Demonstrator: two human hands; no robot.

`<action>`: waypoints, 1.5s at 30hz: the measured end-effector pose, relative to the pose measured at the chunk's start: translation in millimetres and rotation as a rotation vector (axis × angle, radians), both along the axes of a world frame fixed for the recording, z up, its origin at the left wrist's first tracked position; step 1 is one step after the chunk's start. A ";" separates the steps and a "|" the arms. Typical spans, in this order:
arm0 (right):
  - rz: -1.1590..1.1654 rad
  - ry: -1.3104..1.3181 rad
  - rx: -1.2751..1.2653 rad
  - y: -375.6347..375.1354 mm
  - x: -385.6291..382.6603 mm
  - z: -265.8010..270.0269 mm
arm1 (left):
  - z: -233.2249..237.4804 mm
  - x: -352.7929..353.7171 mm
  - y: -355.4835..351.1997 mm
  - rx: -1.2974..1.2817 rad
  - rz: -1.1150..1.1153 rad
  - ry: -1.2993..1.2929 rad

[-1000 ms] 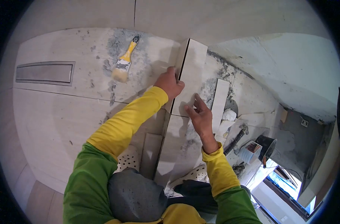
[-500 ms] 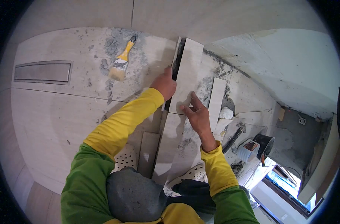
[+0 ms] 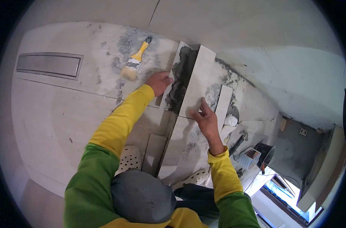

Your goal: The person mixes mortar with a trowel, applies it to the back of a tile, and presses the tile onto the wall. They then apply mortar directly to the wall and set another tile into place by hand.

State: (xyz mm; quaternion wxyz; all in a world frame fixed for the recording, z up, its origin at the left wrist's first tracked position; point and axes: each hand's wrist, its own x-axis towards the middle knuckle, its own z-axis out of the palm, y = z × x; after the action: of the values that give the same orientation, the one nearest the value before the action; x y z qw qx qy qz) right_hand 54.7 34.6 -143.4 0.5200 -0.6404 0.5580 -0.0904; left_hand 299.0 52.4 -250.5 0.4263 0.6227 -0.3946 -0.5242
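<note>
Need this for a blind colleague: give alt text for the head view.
The person's left hand holds a narrow tile strip tipped up from grey mortar, while the right hand rests fingertips on the wider tile beside it. A yellow-handled brush lies on the floor nearby.

Bathroom floor mid-tiling: pale stone-look floor tiles smeared with cement, a long steel linear drain near the far-left edge, a wet grey mortar bed exposed, a yellow-handled paintbrush lying beside it.
</note>
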 end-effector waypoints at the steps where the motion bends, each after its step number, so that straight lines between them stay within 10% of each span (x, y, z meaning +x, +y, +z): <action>1: 0.012 0.002 -0.001 -0.5 0.2 -2.1 | -5.7 0.4 -0.6 -0.001 0.012 0.002; 6: 0.010 0.088 0.015 0.5 -4.4 -1.6 | 16.3 17.1 13.9 -0.058 0.039 -0.215; 18: 0.211 0.237 -0.049 -19.5 -24.4 25.6 | 65.9 74.7 101.9 -0.048 0.306 0.429; 27: 0.417 0.799 -0.303 1.8 -264.7 136.2 | 140.8 7.5 76.3 -0.078 -0.130 0.159; 36: -0.869 0.740 -0.471 244.2 -558.5 194.9 | 287.1 -206.2 5.9 -0.017 -0.798 0.352; 40: -1.000 1.183 -0.090 354.0 -630.8 99.0 | 303.9 -306.5 6.8 -0.049 -0.966 0.295; 45: -1.056 1.005 0.064 487.2 -644.3 -54.4 | 303.2 -419.7 33.7 -0.011 -1.081 0.274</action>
State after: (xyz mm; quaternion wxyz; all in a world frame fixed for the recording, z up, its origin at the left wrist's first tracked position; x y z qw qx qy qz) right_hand -589.6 521.8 -197.9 0.1066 -0.2348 0.9662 -0.0080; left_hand -120.8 86.1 52.7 0.1472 0.2554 -0.6015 -0.7425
